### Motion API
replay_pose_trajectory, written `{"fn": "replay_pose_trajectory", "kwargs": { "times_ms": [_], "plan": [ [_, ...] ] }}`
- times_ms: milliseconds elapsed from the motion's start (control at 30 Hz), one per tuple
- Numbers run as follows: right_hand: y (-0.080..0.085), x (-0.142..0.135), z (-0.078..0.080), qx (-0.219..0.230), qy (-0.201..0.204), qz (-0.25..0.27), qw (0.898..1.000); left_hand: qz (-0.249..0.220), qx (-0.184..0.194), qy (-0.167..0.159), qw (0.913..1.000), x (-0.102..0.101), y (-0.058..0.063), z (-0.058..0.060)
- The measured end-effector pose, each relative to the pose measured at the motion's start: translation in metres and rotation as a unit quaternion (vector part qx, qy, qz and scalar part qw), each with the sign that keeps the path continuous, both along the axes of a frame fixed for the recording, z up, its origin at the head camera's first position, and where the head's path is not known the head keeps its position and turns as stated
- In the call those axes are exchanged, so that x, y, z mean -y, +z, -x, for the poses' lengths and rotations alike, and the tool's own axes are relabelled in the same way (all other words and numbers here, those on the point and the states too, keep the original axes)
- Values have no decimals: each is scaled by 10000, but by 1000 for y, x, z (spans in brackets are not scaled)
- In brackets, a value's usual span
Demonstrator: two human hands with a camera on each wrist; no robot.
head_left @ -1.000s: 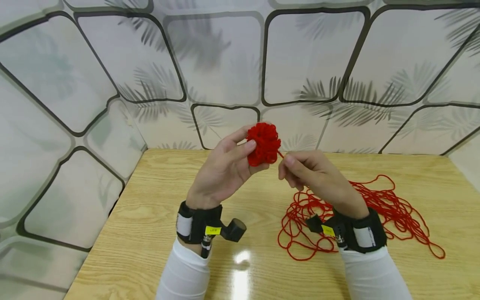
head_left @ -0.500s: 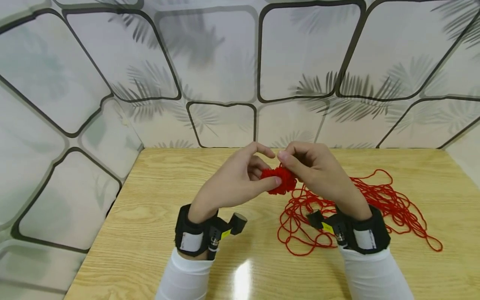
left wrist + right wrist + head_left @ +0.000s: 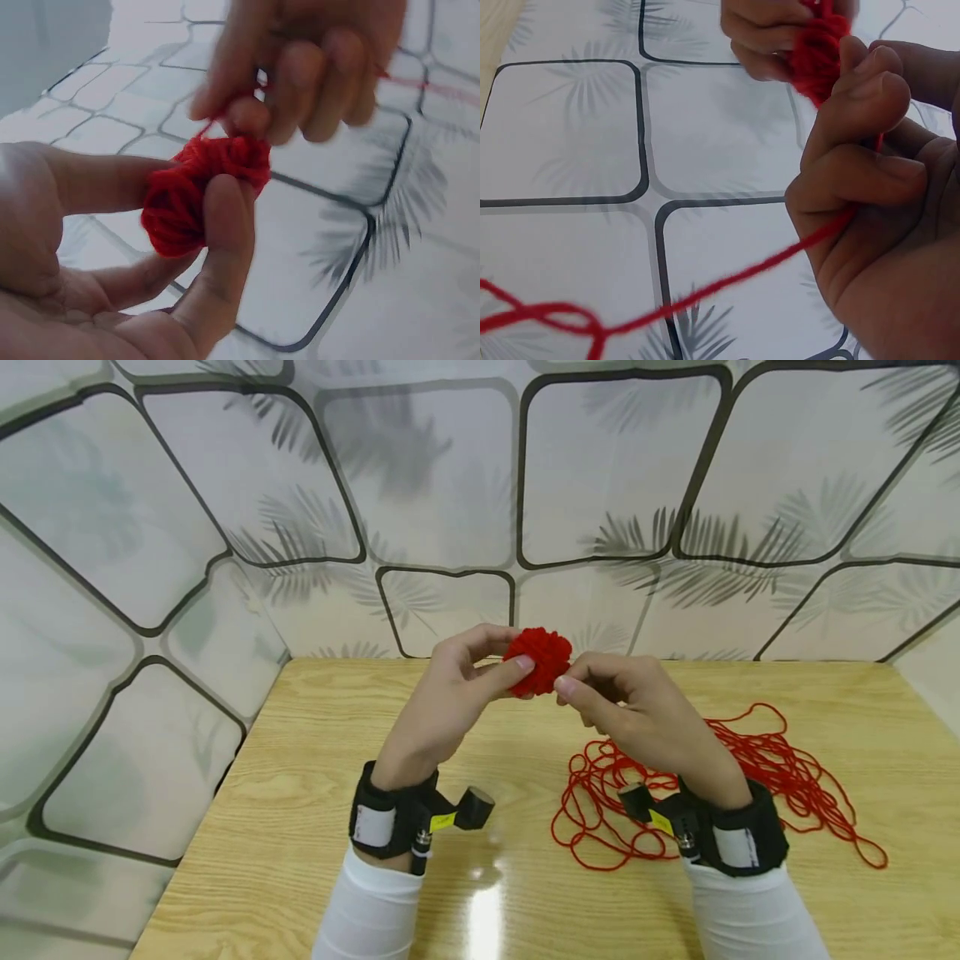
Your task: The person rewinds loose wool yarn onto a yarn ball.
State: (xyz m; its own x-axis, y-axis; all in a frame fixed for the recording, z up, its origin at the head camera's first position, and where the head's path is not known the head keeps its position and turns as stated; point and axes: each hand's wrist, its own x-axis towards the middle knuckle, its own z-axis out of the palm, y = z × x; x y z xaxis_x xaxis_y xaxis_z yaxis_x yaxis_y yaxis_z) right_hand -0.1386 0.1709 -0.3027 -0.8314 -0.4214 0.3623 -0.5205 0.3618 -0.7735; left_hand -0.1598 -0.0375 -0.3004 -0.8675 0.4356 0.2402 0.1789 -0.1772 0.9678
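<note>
A small bundle of wound red yarn (image 3: 543, 652) is held up over the far part of the table by my left hand (image 3: 457, 697), thumb on its near face and fingers behind. In the left wrist view the yarn bundle (image 3: 180, 202) shows its loops between thumb and fingers. Just right of it my right hand (image 3: 637, 710) pinches the yarn strand between thumb and forefinger, close against the bundle. The right wrist view has the strand (image 3: 735, 277) running through the curled fingers of the right hand (image 3: 885, 165) and trailing away to the lower left.
A loose tangle of red yarn (image 3: 787, 768) spreads over the right side of the wooden table (image 3: 300, 793), partly hidden behind the right forearm. The patterned wall (image 3: 442, 468) rises at the table's back edge. Each wrist wears a black strap with a small camera.
The bundle dipped and turned toward the right hand half a second ago, then rose again and turned back. Both hands stay close together, the right one still pinching the strand.
</note>
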Motion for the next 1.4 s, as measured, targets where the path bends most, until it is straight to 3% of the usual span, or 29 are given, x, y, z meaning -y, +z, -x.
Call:
{"fn": "replay_pose_trajectory", "kwargs": {
  "times_ms": [133,233,333,533,667,1033,1233,1400],
  "plan": [
    [-1,-3,2,229,45,186,9996,-897,498,-671,9925,2,2,1],
    [-2,-5,3,228,121,417,9988,-968,692,-1064,9872,3,4,0],
    [-3,-6,4,87,152,608,9980,-779,739,-1224,9867,4,5,-1],
    [-4,-7,6,-41,102,792,9968,-716,540,-1387,9863,6,8,-4],
    [-4,-7,8,-60,115,866,9962,-873,370,-1485,9844,5,7,-3],
    [-8,-5,15,-102,450,931,9946,-1542,333,-1421,9772,3,2,0],
    [-11,-5,17,48,523,913,9944,-1405,10,-1293,9816,2,3,-1],
    [-15,-5,21,94,600,810,9949,-1156,141,-1293,9847,2,3,-2]
  ]
}}
